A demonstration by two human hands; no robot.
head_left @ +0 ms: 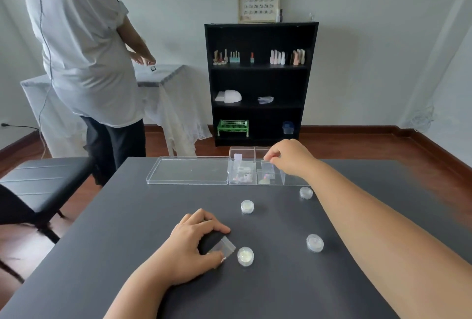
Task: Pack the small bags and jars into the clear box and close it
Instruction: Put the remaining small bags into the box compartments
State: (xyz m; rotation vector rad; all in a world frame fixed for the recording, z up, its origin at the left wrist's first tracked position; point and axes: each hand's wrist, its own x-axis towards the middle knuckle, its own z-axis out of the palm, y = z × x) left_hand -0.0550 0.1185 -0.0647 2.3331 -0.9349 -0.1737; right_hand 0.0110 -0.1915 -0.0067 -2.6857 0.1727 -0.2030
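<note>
Left grip (198, 238) low on the dark table (127, 255), fingers curled and pinching a small clear bag (224, 246) flat against the surface, thumb on its near corner. Just right of that grip, touching or nearly touching the bag's edge, a round clear jar (245, 256). Farther right, well apart, a second jar (315, 242); beyond the left grip, toward the far edge, a third jar (247, 206). Right grip (286, 156) stretched over the clear box (255, 178) at the table's far edge, fingertips (267, 157) pinched on the top of another small bag (268, 168), held upright in a middle compartment. Left of that grip, inside the box, more small bags and tiny items in the end compartments; exact contents too small to tell. Farther left, the box's clear lid (189, 170) lying open and flat, joined to the box. Below the right forearm, just in front of the box, a fourth jar (306, 192).
</note>
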